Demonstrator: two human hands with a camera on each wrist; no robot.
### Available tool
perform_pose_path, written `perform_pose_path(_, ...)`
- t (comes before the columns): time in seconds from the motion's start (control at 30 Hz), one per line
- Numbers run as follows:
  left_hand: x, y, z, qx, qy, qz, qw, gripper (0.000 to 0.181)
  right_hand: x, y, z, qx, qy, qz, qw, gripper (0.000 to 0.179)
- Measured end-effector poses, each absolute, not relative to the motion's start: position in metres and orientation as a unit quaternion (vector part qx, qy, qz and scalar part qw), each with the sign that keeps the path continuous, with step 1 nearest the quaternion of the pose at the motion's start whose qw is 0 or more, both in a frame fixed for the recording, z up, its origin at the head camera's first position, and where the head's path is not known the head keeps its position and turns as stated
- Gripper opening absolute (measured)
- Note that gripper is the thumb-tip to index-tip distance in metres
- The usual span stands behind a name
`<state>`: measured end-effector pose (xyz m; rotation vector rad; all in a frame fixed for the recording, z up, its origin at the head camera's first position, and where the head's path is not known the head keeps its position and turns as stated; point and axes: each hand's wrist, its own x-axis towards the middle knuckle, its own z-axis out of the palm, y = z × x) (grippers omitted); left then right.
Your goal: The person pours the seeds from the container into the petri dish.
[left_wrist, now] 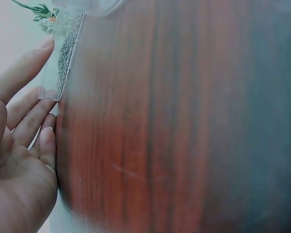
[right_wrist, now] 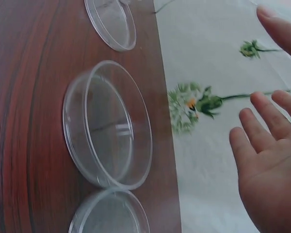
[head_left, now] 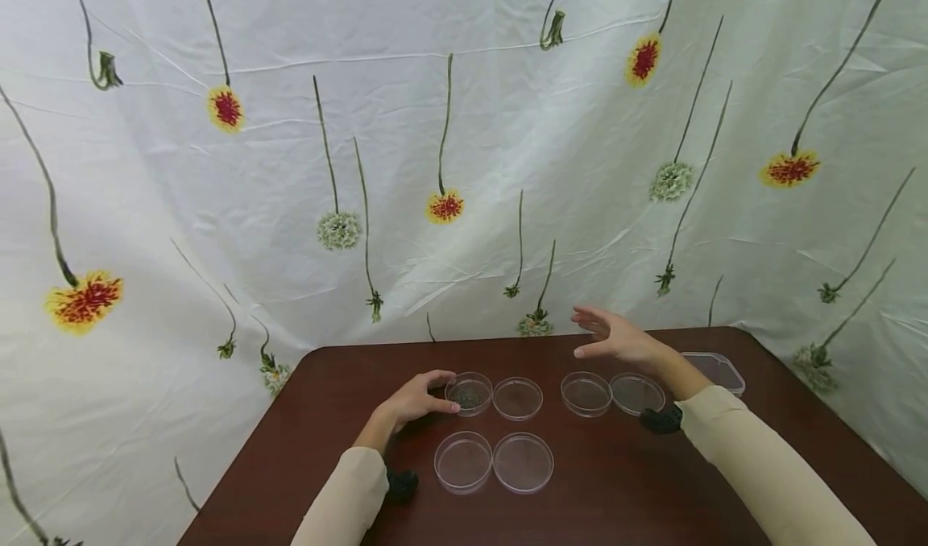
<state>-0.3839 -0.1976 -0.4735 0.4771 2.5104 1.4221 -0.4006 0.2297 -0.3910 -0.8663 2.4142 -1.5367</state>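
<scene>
My left hand is at the left side of a clear petri dish that holds small dark grains. Thumb and fingers grip its wall from either side, the thumb on the near side. An empty-looking shallow dish stands just right of it. My right hand is raised at the back of the table with fingers spread, holding nothing. Below and in front of it are a deeper petri dish and, beside that, another round dish.
Closer to me, a petri dish and a second one sit side by side. A clear rectangular container lies beyond my right forearm. The dark red wooden table backs onto a white flowered cloth.
</scene>
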Motion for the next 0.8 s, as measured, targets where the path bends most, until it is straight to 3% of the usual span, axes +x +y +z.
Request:
perform_pose_path(0.33,-0.385,-0.199,-0.472,0.161,0.857,0.478,0.103,0.066,-0.404,0.185,-0.407,-0.314,0.82,-0.458,0.143,0.095)
perform_pose_path(0.8,-0.387,-0.198,-0.476,0.163,0.853,0.485,0.105,0.068,-0.414,0.141,-0.429,-0.337,0.82,-0.429,0.17,0.093)
